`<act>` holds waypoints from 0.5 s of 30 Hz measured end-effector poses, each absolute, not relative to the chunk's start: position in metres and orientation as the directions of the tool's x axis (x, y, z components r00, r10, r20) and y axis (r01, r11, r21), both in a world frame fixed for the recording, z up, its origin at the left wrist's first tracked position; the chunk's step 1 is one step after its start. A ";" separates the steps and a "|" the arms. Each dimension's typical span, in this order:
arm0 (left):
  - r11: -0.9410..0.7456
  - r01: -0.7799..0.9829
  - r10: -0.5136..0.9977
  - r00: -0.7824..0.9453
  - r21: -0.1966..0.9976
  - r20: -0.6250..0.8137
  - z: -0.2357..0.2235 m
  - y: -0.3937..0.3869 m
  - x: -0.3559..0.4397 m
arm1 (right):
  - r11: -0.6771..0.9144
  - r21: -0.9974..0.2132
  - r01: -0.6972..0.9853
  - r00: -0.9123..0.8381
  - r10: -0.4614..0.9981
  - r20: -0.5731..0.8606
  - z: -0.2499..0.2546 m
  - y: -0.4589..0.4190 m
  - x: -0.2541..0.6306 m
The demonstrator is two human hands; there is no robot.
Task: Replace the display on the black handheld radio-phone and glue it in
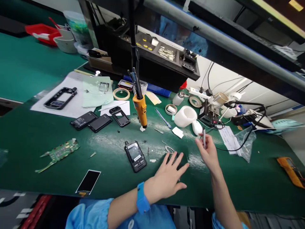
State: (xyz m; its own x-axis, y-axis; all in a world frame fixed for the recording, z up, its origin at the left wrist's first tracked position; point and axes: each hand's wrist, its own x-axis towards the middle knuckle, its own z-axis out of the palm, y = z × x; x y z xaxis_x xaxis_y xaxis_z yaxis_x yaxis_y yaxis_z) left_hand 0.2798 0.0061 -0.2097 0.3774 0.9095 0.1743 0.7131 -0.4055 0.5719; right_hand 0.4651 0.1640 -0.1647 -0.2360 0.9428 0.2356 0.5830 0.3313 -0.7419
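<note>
My left hand (166, 179), with a blue wrist strap (142, 197), is spread palm down above the green mat (109, 173). Its fingers reach toward a thin coiled white wire (169, 149), and whatever lies under the palm is hidden. Upright between the fingers of my right hand (209, 151) are grey tweezers (204, 138). To the left of my left hand lies a black handheld radio (135, 156) with a screen and keys, with small bits and a screw beside it. Farther left are a green circuit board (60, 152) and a loose display panel (88, 182).
An orange electric screwdriver (140, 109) hangs over the mat. Black housings (119, 116) and batteries (83, 120) lie at left. A white round container (185, 116), a soldering station (211, 113) and tape rolls (121, 94) stand behind. An orange multimeter (289, 170) is far right.
</note>
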 end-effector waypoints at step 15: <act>-0.241 0.859 0.970 0.199 0.451 0.139 -0.239 0.073 0.292 | 0.411 -0.684 0.603 -0.379 0.902 0.207 -0.164 0.252 0.428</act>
